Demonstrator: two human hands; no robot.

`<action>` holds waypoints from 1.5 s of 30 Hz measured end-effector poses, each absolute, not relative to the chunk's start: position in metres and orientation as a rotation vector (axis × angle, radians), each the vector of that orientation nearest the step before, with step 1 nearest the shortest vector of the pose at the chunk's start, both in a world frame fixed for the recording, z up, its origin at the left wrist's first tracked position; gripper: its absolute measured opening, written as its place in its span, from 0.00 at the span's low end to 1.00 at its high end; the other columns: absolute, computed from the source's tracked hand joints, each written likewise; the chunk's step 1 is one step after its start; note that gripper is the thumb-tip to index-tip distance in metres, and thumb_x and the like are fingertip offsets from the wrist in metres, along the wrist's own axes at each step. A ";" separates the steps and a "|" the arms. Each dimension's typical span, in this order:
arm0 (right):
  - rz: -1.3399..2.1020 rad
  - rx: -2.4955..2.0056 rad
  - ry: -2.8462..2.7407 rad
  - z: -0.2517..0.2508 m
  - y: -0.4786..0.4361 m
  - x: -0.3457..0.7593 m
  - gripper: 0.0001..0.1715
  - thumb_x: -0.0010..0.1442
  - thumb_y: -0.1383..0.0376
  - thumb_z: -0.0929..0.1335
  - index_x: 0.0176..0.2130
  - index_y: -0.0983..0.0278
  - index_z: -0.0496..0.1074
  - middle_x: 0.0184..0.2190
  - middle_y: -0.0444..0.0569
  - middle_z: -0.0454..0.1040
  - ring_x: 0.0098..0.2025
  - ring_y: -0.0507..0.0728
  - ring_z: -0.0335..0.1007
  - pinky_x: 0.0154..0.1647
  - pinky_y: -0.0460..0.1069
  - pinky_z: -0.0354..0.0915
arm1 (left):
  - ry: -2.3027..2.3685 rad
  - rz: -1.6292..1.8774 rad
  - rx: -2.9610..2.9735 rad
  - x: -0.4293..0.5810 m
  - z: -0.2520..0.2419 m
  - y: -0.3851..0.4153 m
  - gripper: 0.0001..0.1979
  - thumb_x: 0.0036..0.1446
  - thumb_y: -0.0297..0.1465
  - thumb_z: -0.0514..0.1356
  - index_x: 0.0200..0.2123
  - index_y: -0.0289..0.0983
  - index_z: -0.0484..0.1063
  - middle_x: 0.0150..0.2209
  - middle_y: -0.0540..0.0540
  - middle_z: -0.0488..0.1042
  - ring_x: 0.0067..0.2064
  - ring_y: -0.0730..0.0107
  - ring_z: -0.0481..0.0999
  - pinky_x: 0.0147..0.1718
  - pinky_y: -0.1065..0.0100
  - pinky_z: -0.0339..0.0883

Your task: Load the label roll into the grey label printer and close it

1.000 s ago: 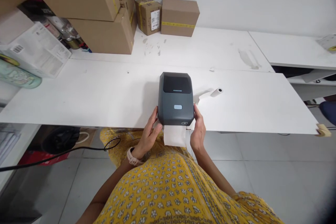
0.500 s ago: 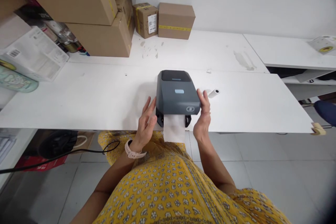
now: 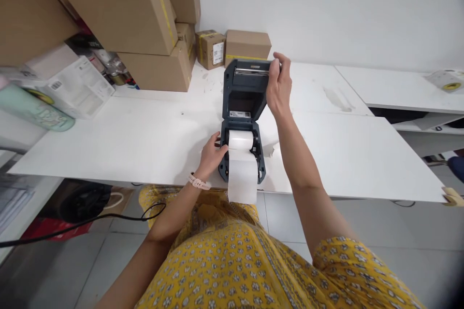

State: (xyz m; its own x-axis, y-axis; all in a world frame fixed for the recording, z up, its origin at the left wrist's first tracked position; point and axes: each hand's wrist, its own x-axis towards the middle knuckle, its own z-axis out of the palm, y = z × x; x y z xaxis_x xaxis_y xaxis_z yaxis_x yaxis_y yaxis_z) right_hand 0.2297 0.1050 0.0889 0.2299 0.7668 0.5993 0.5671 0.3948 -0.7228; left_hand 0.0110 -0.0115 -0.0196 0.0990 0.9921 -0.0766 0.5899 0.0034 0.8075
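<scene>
A dark grey label printer (image 3: 224,170) stands at the table's front edge with its lid (image 3: 250,84) raised upright. Inside its base lies a white paper roll (image 3: 241,140), and a strip of paper (image 3: 242,181) runs from it over the front, hanging past the table edge. My right hand (image 3: 280,86) grips the upper right edge of the lid, thumb on the inner face. My left hand (image 3: 213,155), with a pink watch band at the wrist, holds the left side of the base, thumb over the rim beside the paper.
On the white table (image 3: 145,140), a scrap of white paper (image 3: 275,149) lies right of the printer, partly behind my right arm. Cardboard boxes (image 3: 152,70) are stacked at the back left. A green bottle (image 3: 43,108) and a white box (image 3: 81,87) sit far left.
The printer's lid has swung up and back from closed, showing the roll inside. My right hand has risen with it, while my left hand has moved slightly onto the base's rim.
</scene>
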 end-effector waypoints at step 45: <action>0.860 -1.341 -1.905 0.028 0.049 0.344 0.48 0.50 0.63 0.76 0.66 0.57 0.62 0.63 0.54 0.68 0.61 0.62 0.68 0.61 0.58 0.67 | 1.663 0.211 2.011 0.012 0.012 0.008 0.28 0.57 0.30 0.53 0.62 0.35 0.65 0.41 0.39 0.81 0.44 0.47 0.81 0.41 0.58 0.71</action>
